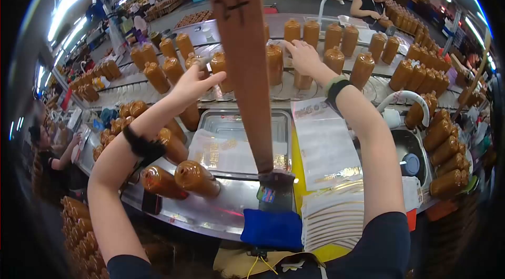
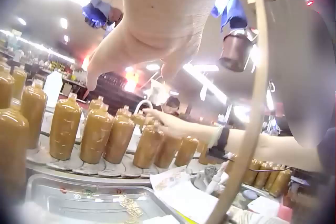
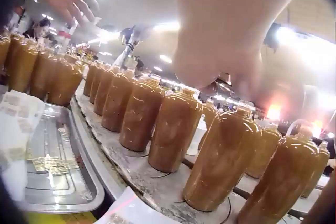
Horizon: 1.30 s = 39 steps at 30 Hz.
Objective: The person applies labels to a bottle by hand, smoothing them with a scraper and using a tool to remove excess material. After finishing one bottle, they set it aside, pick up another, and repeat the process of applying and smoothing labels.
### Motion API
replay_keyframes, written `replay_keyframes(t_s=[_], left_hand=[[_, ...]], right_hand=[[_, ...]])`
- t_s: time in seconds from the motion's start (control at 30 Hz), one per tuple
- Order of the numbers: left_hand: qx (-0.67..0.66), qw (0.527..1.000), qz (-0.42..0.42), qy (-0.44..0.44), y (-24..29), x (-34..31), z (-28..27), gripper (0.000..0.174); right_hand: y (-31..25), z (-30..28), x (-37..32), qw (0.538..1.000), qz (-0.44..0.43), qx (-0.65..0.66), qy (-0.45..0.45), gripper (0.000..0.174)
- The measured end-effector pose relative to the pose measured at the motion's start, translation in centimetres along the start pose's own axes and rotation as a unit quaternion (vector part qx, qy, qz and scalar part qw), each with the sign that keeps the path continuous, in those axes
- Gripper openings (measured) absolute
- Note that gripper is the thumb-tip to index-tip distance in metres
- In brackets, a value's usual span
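My left hand (image 1: 192, 85) reaches over the near side of the conveyor, its thumb stretched apart from the fingers. Brown glazed bottles (image 1: 155, 78) stand upright around it. In the left wrist view the same hand (image 2: 157, 29) hangs above the bottle row, with nothing seen in its grasp. Farther right, my right hand (image 1: 307, 61) extends among the bottles, fingers pointing left toward the neck of one bottle (image 1: 274, 64). Another bottle (image 1: 303, 80) stands under its palm. In the right wrist view that hand (image 3: 218, 58) is above the bottle necks, its fingertips partly hidden.
A wooden beam (image 1: 239, 42) crosses the middle of the head view. Below the conveyor lie a metal tray (image 1: 281, 121), white label sheets (image 1: 326, 142) and a blue cloth (image 1: 271, 225). A sink (image 1: 407, 145) with a tap (image 1: 405, 95) is at right; lying bottles (image 1: 197, 178) are at left.
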<state>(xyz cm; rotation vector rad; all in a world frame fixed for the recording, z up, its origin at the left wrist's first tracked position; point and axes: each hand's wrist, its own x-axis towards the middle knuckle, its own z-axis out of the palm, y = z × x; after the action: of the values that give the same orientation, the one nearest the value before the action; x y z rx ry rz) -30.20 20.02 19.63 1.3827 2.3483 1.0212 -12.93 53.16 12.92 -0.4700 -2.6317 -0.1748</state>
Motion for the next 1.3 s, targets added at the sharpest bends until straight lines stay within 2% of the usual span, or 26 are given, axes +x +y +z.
replay_keyframes(t_s=[0.03,0.1,0.13,0.17,0.23,0.27,0.33,0.43,0.47,0.5,0.57,0.63,0.7,0.73,0.77,0.8,0.83,0.9,0.97,1.0,1.03,1.1,1.17,1.2,1.23,1.3], left_hand=[[0.031,0.999,0.003,-0.028,-0.4,3.3,2.0,0.086],[0.012,0.999,-0.019,-0.037,3.0,5.9,5.6,0.102],[-0.005,0.999,0.024,-0.024,1.4,8.9,7.4,0.115],[0.062,0.986,0.149,0.05,-3.6,12.8,10.9,0.107],[0.027,0.995,-0.05,0.083,-0.8,16.7,14.7,0.104],[0.023,0.995,-0.049,0.08,-0.8,18.1,16.6,0.104],[0.051,0.979,-0.046,0.193,-1.0,20.3,19.8,0.101],[0.004,0.974,-0.016,0.226,-1.0,21.5,22.3,0.101],[-0.018,0.974,-0.028,0.223,-0.9,21.8,22.8,0.096],[-0.017,0.975,-0.031,0.221,-0.6,21.3,23.1,0.096],[-0.046,0.983,0.03,0.174,1.0,19.6,22.0,0.093],[-0.051,0.982,0.054,0.175,2.3,17.4,20.3,0.093],[-0.081,0.989,0.038,0.115,5.2,13.5,17.2,0.092],[-0.135,0.988,0.028,0.075,6.2,11.8,15.3,0.092],[-0.191,0.981,0.019,0.033,7.2,10.1,13.6,0.093],[-0.113,0.988,0.062,0.083,8.7,7.8,11.7,0.086],[-0.135,0.988,0.067,0.045,9.7,5.6,9.4,0.082],[-0.148,0.982,0.115,0.033,8.0,4.2,7.0,0.078],[-0.17,0.983,0.051,0.041,8.9,0.6,3.0,0.076],[-0.215,0.974,0.051,0.052,8.8,-0.9,1.7,0.073],[-0.239,0.966,0.021,0.093,8.2,-2.5,0.7,0.07],[-0.28,0.952,0.012,0.124,9.4,-7.1,-1.8,0.071],[-0.298,0.947,0.02,0.121,7.4,-9.5,-3.9,0.068],[-0.32,0.944,0.027,0.08,8.6,-12.0,-5.1,0.066],[-0.345,0.932,0.008,0.114,9.2,-14.3,-5.4,0.059],[-0.334,0.935,0.024,0.121,8.6,-18.2,-6.4,0.06]], right_hand=[[0.6,0.5,0.3,1.0,0.017,-0.011,-0.017,0.071],[1.7,1.4,0.7,0.998,0.043,-0.005,-0.046,0.074],[1.6,1.1,0.6,0.995,0.054,-0.032,-0.076,0.077],[1.5,1.1,0.5,0.99,0.065,-0.059,-0.107,0.08],[1.9,2.1,0.4,0.991,0.074,-0.069,-0.093,0.086],[1.6,1.8,0.0,0.988,0.078,-0.097,-0.097,0.087],[2.5,2.1,-0.6,0.986,0.062,-0.14,-0.072,0.089],[3.5,1.0,-1.2,0.981,0.083,-0.134,-0.108,0.085],[3.7,1.1,-1.6,0.988,0.093,-0.11,-0.055,0.069],[4.3,1.3,-1.8,0.988,0.093,-0.108,-0.058,0.069],[6.1,1.7,-1.3,0.985,0.124,-0.106,-0.05,0.044],[8.3,2.6,-0.9,0.987,0.15,-0.033,-0.039,0.03],[7.9,-0.2,-1.6,0.988,0.141,0.022,-0.055,0.029],[8.3,-0.3,-1.2,0.99,0.127,0.026,-0.051,0.029],[9.0,-0.2,-0.8,0.987,0.132,0.032,-0.085,0.029],[9.6,0.0,-0.6,0.983,0.138,0.037,-0.119,0.03],[10.2,0.3,-0.9,0.984,0.13,0.037,-0.118,0.03],[10.9,0.7,-2.0,0.993,0.092,0.023,-0.071,0.028],[10.2,-2.4,-3.3,0.997,0.057,0.016,-0.043,0.027],[9.2,-4.8,-4.2,0.997,0.053,0.045,-0.045,0.027],[8.1,-7.2,-5.2,0.995,0.051,0.075,-0.05,0.027],[4.5,-12.7,-8.0,0.994,0.044,0.084,-0.053,0.026],[2.3,-16.9,-10.4,0.995,0.016,0.084,-0.055,0.024],[0.5,-19.6,-11.7,0.993,0.004,0.097,-0.07,0.023],[-1.1,-21.5,-13.0,0.991,0.008,0.114,-0.069,0.022],[-4.2,-25.2,-15.2,0.985,-0.004,0.125,-0.118,0.02]])
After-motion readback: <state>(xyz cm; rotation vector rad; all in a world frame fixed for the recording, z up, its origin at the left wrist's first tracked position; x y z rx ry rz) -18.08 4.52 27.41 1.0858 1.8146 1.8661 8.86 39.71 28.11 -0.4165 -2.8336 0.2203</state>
